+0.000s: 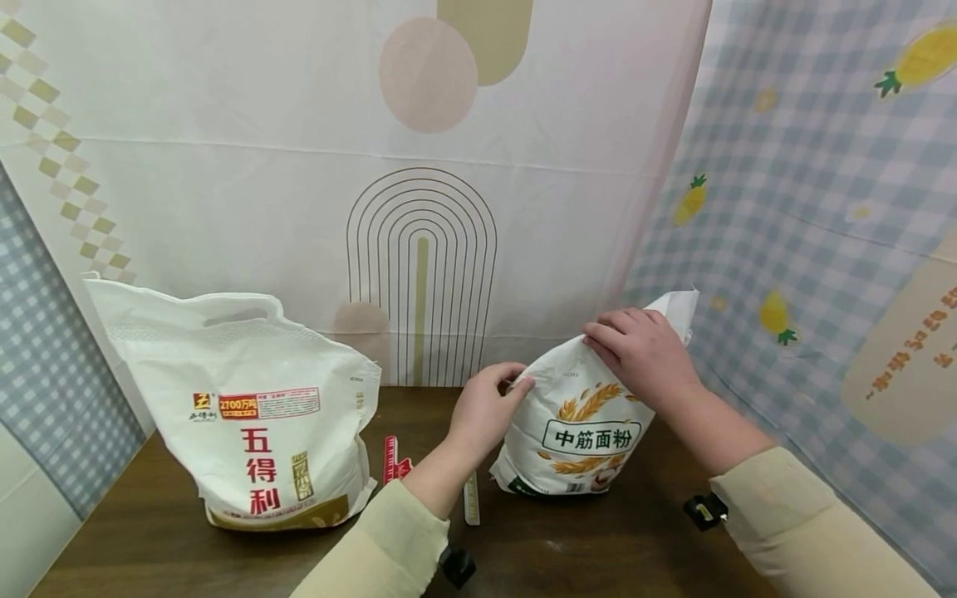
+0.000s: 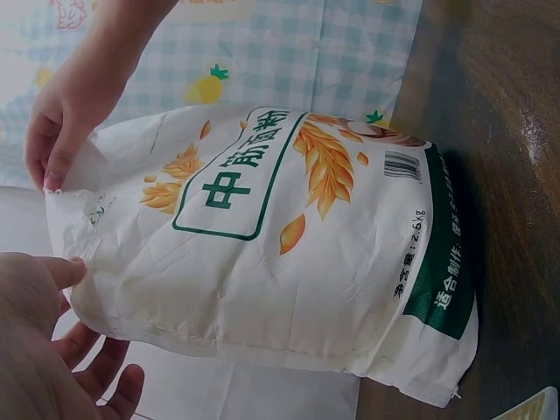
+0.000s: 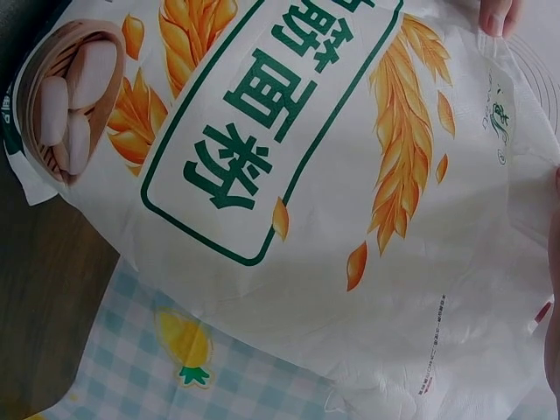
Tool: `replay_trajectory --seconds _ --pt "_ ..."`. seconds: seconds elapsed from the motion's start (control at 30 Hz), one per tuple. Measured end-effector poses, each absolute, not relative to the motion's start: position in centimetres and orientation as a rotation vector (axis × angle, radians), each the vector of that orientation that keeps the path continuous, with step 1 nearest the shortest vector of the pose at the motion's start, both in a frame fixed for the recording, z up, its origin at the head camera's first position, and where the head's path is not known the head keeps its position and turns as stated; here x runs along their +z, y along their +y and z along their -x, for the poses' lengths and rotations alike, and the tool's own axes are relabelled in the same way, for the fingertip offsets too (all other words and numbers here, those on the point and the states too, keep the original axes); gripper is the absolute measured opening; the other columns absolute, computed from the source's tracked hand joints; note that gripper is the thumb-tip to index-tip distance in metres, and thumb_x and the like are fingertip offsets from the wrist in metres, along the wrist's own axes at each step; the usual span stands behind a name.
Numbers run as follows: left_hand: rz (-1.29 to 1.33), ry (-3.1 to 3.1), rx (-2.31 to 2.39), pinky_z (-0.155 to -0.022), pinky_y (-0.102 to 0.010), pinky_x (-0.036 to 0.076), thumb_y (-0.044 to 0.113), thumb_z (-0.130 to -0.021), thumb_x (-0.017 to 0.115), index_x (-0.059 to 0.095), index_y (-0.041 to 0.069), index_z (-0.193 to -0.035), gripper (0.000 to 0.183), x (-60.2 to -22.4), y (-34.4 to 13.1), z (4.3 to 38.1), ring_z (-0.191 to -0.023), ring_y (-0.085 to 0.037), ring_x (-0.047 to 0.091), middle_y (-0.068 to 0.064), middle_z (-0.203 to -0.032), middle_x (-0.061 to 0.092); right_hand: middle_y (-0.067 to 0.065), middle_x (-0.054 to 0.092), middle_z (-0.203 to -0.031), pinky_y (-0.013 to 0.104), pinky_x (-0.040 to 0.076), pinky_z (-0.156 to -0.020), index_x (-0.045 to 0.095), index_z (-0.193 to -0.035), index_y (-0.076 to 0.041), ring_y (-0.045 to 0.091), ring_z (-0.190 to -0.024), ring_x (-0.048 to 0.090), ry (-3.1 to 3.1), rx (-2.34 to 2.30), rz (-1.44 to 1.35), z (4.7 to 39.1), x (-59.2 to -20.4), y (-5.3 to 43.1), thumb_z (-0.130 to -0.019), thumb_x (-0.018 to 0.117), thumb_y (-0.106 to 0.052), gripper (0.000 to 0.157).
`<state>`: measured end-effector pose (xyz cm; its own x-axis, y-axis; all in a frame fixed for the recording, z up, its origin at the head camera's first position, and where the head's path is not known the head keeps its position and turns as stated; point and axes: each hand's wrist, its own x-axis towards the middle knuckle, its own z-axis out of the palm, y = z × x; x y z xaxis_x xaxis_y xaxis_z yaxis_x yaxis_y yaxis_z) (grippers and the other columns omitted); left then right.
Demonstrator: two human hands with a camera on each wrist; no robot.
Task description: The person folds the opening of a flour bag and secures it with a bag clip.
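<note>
A white flour bag (image 1: 534, 440) with green lettering and orange wheat ears stands on the table, leaning to the right. My left hand (image 1: 486, 407) pinches its upper left edge, thumb on the printed face and fingers behind. Over the top edge my right hand (image 1: 650, 353) is curled, holding the bag near its raised right corner. The left wrist view shows both hands at the top of the bag (image 2: 219, 297), its base on the wood. Up close in the right wrist view, the bag's front (image 3: 332, 289) looks creased, with my left thumb (image 3: 497, 16) at its top.
A larger white bag (image 1: 299, 440) with red lettering and a cut-out handle stands at the left. Between the bags lie a red ruler-like piece (image 1: 390, 457) and a pale strip (image 1: 471, 502), partly behind my left arm. Patterned cloths (image 1: 568, 208) hang behind the brown table (image 1: 538, 548).
</note>
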<state>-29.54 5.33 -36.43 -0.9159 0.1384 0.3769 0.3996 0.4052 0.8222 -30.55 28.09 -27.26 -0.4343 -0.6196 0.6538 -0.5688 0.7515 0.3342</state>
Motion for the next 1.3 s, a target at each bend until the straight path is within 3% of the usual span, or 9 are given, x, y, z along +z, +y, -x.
replay_trajectory --seconds 0.57,0.9,1.3 --pt "0.498 -2.473 -1.467 -0.076 -0.029 0.048 0.048 -0.090 0.052 0.063 0.030 -0.111 0.030 -36.7 3.5 29.5 -0.090 -0.006 0.056 0.015 -0.099 0.059 0.002 0.064 -0.091 0.042 0.042 -0.073 0.069 -0.098 -0.017 0.024 -0.084 0.058 -2.097 -0.034 -0.901 30.8 -27.4 28.2 -0.084 0.067 -0.023 0.016" --pt "0.434 -2.620 -1.298 -0.079 -0.033 0.047 0.050 -0.091 0.050 0.064 0.031 -0.104 0.026 -37.7 1.3 29.7 -0.092 -0.009 0.058 0.014 -0.100 0.062 0.002 0.064 -0.091 0.042 0.042 -0.071 0.070 -0.097 -0.016 0.024 -0.083 0.058 -2.084 -0.015 -0.912 31.0 -27.6 28.2 -0.083 0.068 -0.022 0.016" --pt "0.359 -2.942 -0.773 -0.066 -0.034 0.047 0.049 -0.086 0.056 0.067 0.024 -0.097 0.030 -40.5 -0.4 30.1 -0.079 -0.012 0.060 0.009 -0.090 0.065 0.002 0.063 -0.089 0.042 0.043 -0.073 0.070 -0.097 -0.015 0.024 -0.082 0.058 -2.085 -0.014 -0.913 30.9 -27.7 28.3 -0.083 0.068 -0.023 0.016"
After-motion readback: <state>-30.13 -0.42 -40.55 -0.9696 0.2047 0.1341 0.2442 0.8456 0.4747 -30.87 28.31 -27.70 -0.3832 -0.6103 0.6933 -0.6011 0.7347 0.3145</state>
